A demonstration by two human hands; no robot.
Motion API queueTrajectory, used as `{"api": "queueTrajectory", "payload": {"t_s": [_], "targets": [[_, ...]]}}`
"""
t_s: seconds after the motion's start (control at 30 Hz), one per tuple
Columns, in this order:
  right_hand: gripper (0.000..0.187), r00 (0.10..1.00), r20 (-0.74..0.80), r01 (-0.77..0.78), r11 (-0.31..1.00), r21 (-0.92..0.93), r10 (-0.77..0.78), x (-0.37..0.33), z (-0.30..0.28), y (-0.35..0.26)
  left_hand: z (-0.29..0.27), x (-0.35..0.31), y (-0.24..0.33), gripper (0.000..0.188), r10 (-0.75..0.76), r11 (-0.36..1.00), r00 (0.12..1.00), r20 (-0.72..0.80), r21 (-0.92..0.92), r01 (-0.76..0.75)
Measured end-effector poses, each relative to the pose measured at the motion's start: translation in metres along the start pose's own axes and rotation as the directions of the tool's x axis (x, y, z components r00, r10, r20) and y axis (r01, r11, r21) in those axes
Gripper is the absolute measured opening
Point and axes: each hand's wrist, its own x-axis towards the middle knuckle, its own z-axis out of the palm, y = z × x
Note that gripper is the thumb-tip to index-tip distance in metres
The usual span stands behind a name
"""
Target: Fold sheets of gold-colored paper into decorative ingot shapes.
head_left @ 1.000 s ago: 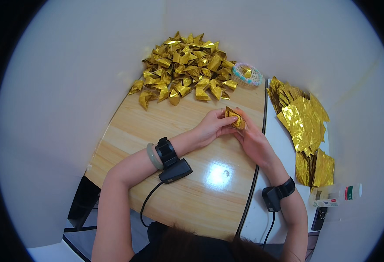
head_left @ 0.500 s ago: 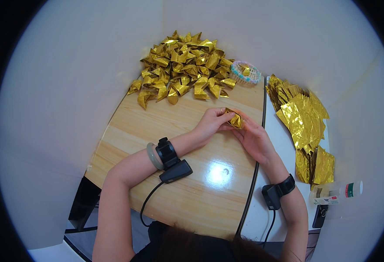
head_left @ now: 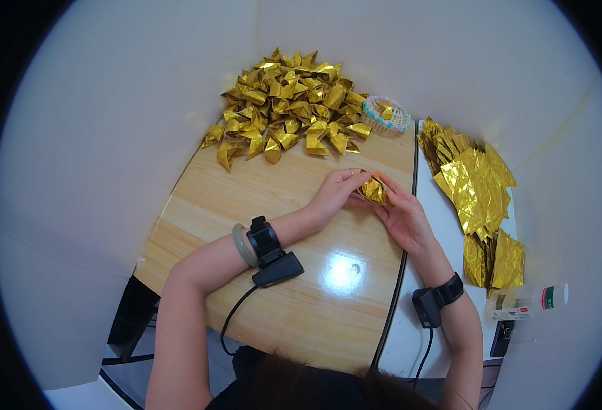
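Between my hands, above the wooden table, is a gold foil paper ingot point(head_left: 373, 190). My left hand point(head_left: 338, 196) pinches its left side, with the thumb along the upper edge. The fingers of my right hand point(head_left: 405, 217) close on its right side. Part of the folded foil is covered by my fingers. Beyond my hands lies a heap of folded gold paper ingots point(head_left: 290, 102). Flat gold foil sheets point(head_left: 472, 188) are stacked in overlapping piles to the right of my right hand.
A small woven basket point(head_left: 387, 115) with a pastel rim and gold foil inside stands beside the heap. A clear plastic bottle point(head_left: 523, 301) lies at the right, near a dark phone point(head_left: 502, 338). Pale walls surround the wooden table point(head_left: 246, 191). Cables trail from both wrist devices.
Both hands have shifted slightly to the right with the paper ingot. Its creased gold face shows a little more between my fingers.
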Motion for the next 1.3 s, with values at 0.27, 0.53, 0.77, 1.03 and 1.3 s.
{"api": "queueTrajectory", "payload": {"t_s": [0.27, 0.53, 0.77, 1.03, 1.3], "targets": [[0.037, 0.998, -0.053, -0.017, 0.999, 0.032, 0.019, 0.002, -0.005, 0.002, -0.001, -0.001, 0.005, 0.032, -0.013, 1.0, 0.999, 0.029, -0.027, 0.014], [0.032, 0.995, -0.079, -0.072, 0.992, -0.108, 0.064, 0.001, -0.013, -0.008, 0.005, -0.011, 0.011, 0.039, 0.164, 0.942, 0.958, 0.233, 0.251, -0.222], [0.032, 0.996, -0.073, -0.037, 0.967, 0.253, 0.057, 0.002, -0.011, -0.006, 0.002, -0.005, 0.002, 0.031, 0.38, 0.764, 0.917, 0.12, 0.518, -0.385], [0.034, 0.995, 0.103, -0.013, 0.987, 0.157, -0.003, -0.002, -0.01, -0.002, 0.008, -0.012, 0.012, 0.023, 0.308, 0.834, 0.936, 0.169, 0.426, -0.352], [0.036, 0.996, 0.08, -0.044, 0.999, 0.014, 0.043, -0.004, 0.002, -0.005, -0.002, -0.002, 0.007, 0.024, -0.129, 0.992, 0.989, 0.066, 0.023, 0.128]]}}
